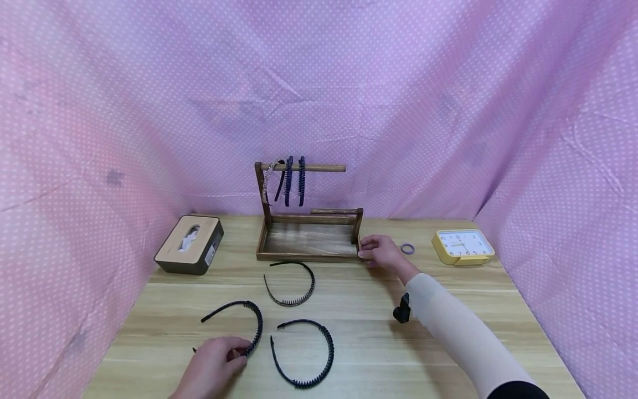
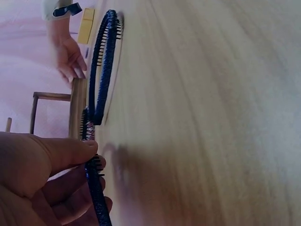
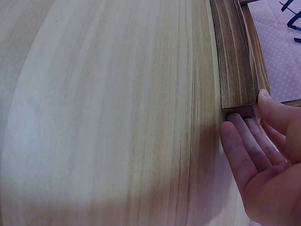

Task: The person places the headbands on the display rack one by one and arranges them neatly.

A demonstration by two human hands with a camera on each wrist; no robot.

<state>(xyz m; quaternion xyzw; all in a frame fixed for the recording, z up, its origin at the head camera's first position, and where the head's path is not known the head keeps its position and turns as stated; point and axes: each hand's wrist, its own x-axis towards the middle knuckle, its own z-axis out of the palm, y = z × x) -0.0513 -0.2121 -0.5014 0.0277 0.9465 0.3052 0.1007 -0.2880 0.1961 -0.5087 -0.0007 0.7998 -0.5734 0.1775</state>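
My left hand (image 1: 211, 363) pinches a black toothed headband (image 1: 257, 318) by its curved side, low over the table. In the left wrist view the thumb lies across the band (image 2: 96, 193), with the fingers behind it. At the rack's right end, my right hand (image 1: 382, 252) touches the corner of the wooden rack (image 1: 299, 257). The right wrist view puts the thumb at the top edge and the fairly straight fingers against the end of the wood (image 3: 235, 56). Another black headband (image 1: 331, 352) lies right of my left hand, and a thinner one (image 1: 313, 282) lies before the rack.
Three headbands hang on the rack's upper bar (image 1: 326, 168); a shorter bar (image 1: 334, 211) sits lower right. A tissue box (image 1: 181, 244) stands at the left. A purple ring (image 1: 407, 249) and a yellow clock (image 1: 463, 246) are at the right. Pink dotted cloth (image 1: 319, 83) surrounds the table.
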